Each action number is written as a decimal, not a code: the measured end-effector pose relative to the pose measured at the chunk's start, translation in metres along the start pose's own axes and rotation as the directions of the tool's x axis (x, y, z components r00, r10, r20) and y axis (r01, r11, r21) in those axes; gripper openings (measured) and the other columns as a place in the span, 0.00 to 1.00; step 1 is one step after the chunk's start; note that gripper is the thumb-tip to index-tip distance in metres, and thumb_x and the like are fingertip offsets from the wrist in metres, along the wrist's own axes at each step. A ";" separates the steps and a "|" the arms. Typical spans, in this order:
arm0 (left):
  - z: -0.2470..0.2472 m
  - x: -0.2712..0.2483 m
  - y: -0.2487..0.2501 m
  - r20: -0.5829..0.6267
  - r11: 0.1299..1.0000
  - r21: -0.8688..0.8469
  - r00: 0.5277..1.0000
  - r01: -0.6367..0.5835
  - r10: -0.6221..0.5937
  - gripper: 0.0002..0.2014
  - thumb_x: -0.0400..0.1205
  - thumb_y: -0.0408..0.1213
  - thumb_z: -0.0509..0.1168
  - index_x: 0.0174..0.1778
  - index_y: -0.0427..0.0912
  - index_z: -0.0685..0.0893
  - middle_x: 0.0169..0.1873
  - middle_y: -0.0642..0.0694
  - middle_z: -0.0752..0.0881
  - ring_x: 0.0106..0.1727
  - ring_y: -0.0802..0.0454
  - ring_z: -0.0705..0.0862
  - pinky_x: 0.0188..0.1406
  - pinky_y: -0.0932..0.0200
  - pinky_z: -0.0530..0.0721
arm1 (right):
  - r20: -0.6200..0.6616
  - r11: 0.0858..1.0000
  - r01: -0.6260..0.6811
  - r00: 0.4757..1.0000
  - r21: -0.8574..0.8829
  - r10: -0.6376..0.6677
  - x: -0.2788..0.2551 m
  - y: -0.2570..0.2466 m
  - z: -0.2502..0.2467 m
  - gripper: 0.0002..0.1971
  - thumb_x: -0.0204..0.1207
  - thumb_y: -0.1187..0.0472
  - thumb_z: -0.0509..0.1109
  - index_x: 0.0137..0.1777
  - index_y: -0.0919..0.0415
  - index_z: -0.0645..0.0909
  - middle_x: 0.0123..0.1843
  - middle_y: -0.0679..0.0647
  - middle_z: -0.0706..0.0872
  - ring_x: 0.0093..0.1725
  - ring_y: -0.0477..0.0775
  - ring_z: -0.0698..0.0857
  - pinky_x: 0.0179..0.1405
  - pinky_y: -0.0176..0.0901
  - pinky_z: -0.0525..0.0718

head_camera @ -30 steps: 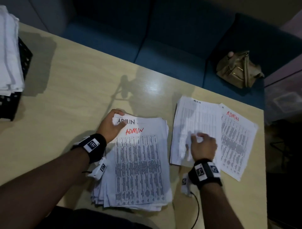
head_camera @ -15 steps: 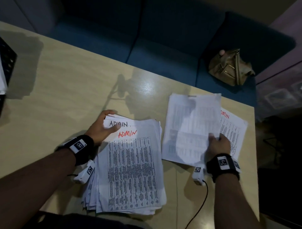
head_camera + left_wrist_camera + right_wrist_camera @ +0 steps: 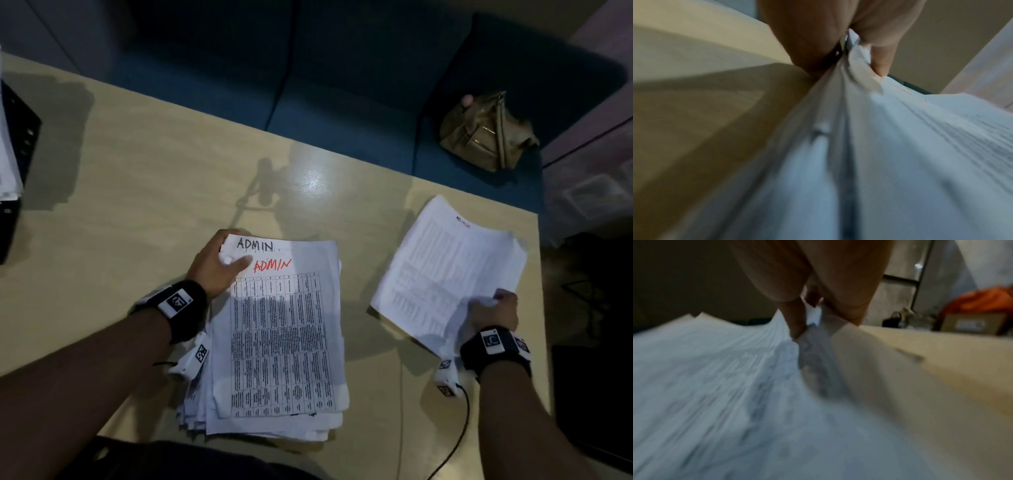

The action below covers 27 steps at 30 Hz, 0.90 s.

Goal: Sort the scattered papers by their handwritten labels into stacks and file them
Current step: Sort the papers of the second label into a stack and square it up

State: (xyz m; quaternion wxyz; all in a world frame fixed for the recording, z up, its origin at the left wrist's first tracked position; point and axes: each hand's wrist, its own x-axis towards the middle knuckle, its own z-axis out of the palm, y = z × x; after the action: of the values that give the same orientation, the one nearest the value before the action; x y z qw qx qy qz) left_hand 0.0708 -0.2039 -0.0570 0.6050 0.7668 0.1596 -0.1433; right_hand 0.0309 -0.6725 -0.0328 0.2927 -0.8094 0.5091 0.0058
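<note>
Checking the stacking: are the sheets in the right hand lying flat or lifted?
Lifted. The right hand pinches the sheets at their near corner, and they cast a shadow on the table.

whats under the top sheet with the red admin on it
Under the red-labelled sheet lies a thick paper stack; the next page up top shows ADMIN in black. The left hand grips that corner. Lower labels are covered.
</note>
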 end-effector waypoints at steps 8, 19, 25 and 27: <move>-0.004 -0.013 0.008 0.102 0.996 -0.031 0.991 -0.089 0.091 0.32 0.77 0.19 0.67 0.68 0.59 0.73 0.61 0.54 0.82 0.54 0.65 0.86 0.45 0.65 0.88 | 0.076 0.814 0.251 0.938 0.524 -0.338 -0.082 -0.044 -0.032 0.33 0.81 0.67 0.65 0.81 0.47 0.56 0.62 0.54 0.79 0.61 0.51 0.81 0.61 0.47 0.76; -0.002 -0.004 0.014 0.073 0.980 0.147 0.989 -0.134 0.125 0.24 0.82 0.36 0.67 0.62 0.74 0.72 0.67 0.59 0.71 0.67 0.58 0.72 0.63 0.61 0.71 | -0.025 0.462 0.384 0.790 0.800 -0.613 -0.168 -0.080 -0.068 0.22 0.79 0.69 0.64 0.72 0.62 0.69 0.61 0.51 0.86 0.63 0.53 0.84 0.61 0.45 0.84; 0.000 0.004 0.005 0.036 0.983 0.118 0.990 -0.141 0.138 0.11 0.83 0.39 0.65 0.48 0.66 0.80 0.58 0.56 0.84 0.49 0.54 0.82 0.46 0.63 0.76 | 0.127 0.581 0.345 0.774 0.737 -0.620 -0.179 -0.074 -0.028 0.26 0.81 0.68 0.63 0.78 0.60 0.61 0.49 0.46 0.91 0.46 0.44 0.88 0.45 0.39 0.86; 0.001 0.005 0.003 0.014 0.984 0.120 0.991 -0.135 0.134 0.14 0.84 0.39 0.62 0.51 0.70 0.78 0.58 0.56 0.84 0.55 0.54 0.83 0.52 0.62 0.77 | 0.274 0.683 0.320 0.742 0.657 -0.612 -0.186 -0.059 -0.001 0.28 0.81 0.67 0.64 0.79 0.55 0.60 0.57 0.53 0.90 0.54 0.53 0.89 0.50 0.49 0.89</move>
State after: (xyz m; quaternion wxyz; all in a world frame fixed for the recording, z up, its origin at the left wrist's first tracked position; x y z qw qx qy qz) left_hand 0.0764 -0.2055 -0.0561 0.5664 0.8105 0.0967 -0.1138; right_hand -0.0104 -0.5018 0.0530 0.6265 -0.7608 0.1672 -0.0264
